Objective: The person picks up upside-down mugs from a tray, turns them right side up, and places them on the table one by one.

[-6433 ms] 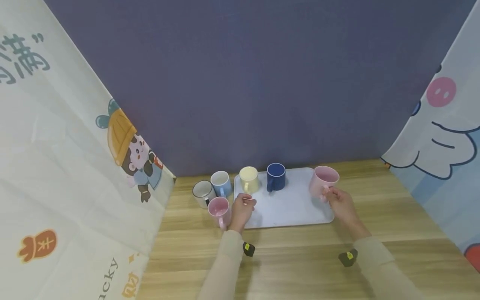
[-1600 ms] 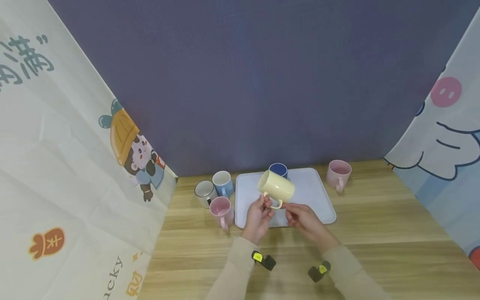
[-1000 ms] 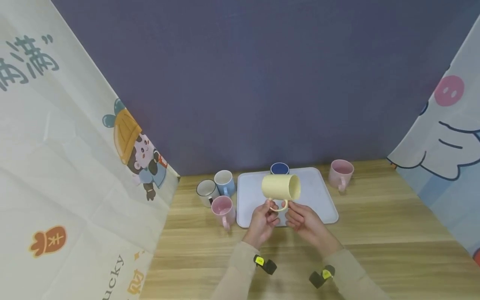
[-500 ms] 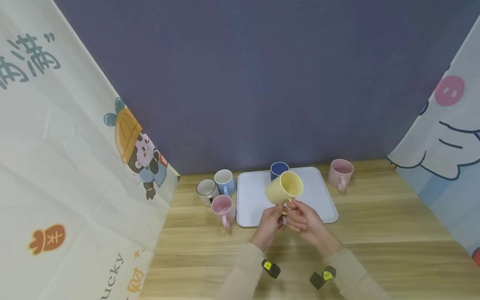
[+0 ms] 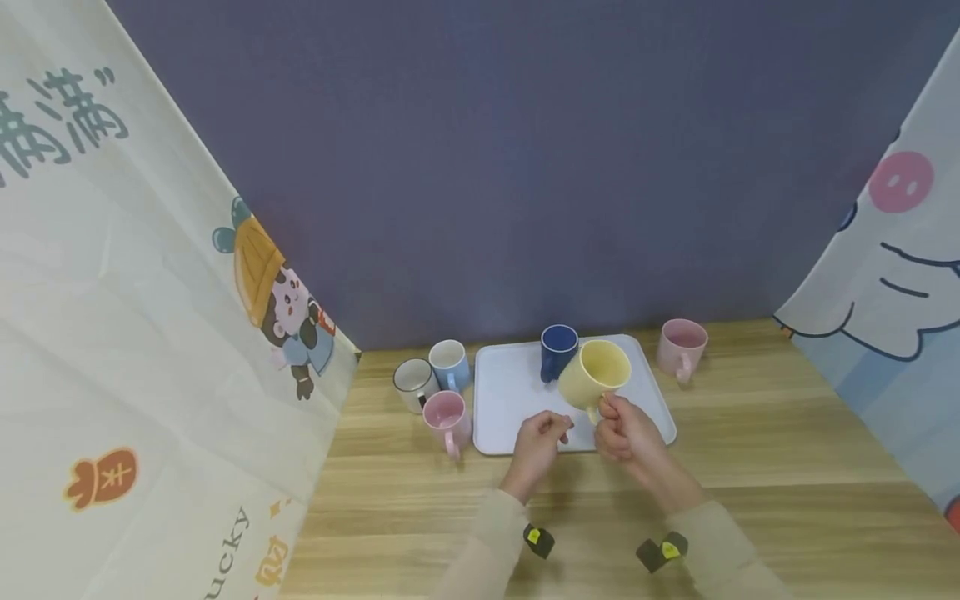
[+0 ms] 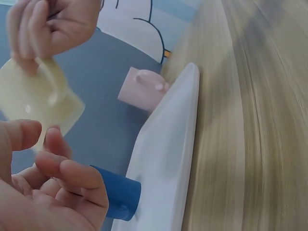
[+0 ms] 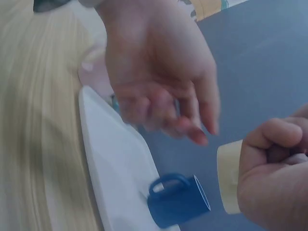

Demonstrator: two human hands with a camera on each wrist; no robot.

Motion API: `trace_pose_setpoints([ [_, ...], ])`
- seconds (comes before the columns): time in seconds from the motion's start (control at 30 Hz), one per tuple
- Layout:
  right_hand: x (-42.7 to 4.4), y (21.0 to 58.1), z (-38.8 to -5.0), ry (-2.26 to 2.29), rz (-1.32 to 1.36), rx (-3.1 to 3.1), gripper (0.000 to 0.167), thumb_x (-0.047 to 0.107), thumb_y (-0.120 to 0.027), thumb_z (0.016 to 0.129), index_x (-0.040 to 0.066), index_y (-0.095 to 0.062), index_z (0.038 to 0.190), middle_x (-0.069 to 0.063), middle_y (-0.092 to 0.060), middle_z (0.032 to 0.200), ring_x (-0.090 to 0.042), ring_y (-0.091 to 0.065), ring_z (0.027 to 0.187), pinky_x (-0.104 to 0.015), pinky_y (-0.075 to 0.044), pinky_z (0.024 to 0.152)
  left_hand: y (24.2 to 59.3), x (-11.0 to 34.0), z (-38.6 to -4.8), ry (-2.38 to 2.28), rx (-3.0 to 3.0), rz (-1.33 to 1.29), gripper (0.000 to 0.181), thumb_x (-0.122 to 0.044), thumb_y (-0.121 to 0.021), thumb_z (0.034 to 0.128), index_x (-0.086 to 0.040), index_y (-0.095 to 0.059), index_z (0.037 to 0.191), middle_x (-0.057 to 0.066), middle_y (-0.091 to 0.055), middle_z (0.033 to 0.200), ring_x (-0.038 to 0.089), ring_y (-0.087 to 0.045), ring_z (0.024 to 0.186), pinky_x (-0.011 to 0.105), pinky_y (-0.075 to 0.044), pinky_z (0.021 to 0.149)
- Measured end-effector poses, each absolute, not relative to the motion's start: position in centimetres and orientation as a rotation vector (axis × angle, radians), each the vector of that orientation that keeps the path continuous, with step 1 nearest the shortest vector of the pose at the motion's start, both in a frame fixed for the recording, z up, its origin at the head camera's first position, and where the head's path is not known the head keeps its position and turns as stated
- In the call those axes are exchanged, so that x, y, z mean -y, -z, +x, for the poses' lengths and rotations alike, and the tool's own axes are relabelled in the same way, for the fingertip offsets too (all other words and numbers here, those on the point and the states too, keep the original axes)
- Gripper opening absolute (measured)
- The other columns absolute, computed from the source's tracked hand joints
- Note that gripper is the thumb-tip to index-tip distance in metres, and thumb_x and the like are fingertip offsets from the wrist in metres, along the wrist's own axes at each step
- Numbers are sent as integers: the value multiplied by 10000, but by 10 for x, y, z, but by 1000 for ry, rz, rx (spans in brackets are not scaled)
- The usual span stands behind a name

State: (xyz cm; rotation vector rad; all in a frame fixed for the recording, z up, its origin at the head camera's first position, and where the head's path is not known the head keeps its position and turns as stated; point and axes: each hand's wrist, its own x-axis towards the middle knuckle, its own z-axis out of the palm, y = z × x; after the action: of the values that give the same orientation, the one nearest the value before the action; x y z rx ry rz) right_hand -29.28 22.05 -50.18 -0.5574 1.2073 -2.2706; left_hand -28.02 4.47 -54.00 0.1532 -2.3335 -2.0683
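Note:
A pale yellow mug (image 5: 585, 382) hangs tilted above the white tray (image 5: 501, 400), its mouth up toward the head camera. My right hand (image 5: 636, 435) grips it by the handle, the fingers curled round. Just left of it, my left hand (image 5: 536, 446) is apart from the mug, over the tray's front edge. In the left wrist view the left hand (image 6: 57, 187) has loosely bent fingers with nothing between them. A dark blue mug (image 5: 556, 363) stands upright on the tray behind the yellow one. In the right wrist view, the right hand (image 7: 276, 178) partly hides the yellow mug (image 7: 228, 175).
Left of the tray stand a white mug with a dark rim (image 5: 415, 383), a light blue mug (image 5: 448, 363) and a pink mug (image 5: 447, 417), close together. Another pink mug (image 5: 682, 350) stands on the wooden table (image 5: 750, 433) right of the tray. A dark backdrop (image 5: 480, 183) rises behind.
The right-hand pink mug went from my right hand to the table. The yellow mug was lifted off the tray and turned over in both hands. My left hand has let go; the right carries it rightward.

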Motion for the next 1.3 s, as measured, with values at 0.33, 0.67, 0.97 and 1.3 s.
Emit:
trace_pose_setpoints([
  [0.33,-256,506,-302,2240,-273,-1691,414,256,-193,1115,163,-199,712,149,-297,431,-39,-227,398,-385,-29,485,546,-33,-281,2113,2353,201,193,-195,-628,978,-36,-738,985,-41,-606,717,59,-406,519,188,-351,475],
  [0.67,-305,528,-310,2163,-154,-1862,420,377,-243,1131,211,-304,750,139,-316,486,-49,-261,445,-374,-117,493,549,-28,-284,2208,2309,290,170,-170,-620,971,-37,-726,981,-39,-589,714,49,-383,501,191,-374,488],
  [0.97,-353,549,-316,2224,20,-1902,321,369,-231,1130,173,-354,908,145,-366,594,-14,-372,505,-329,-222,522,546,-24,-285,2230,2293,290,179,-150,-601,977,-19,-721,1004,-35,-577,714,55,-400,512,196,-387,500],
  [1.3,-384,561,-317,2281,190,-1823,298,272,-213,1123,181,-338,867,136,-363,591,-128,-248,557,-318,-242,541,547,-20,-286,2213,2317,281,259,-158,-587,989,59,-690,1088,-33,-579,726,62,-410,521,205,-396,519],
])
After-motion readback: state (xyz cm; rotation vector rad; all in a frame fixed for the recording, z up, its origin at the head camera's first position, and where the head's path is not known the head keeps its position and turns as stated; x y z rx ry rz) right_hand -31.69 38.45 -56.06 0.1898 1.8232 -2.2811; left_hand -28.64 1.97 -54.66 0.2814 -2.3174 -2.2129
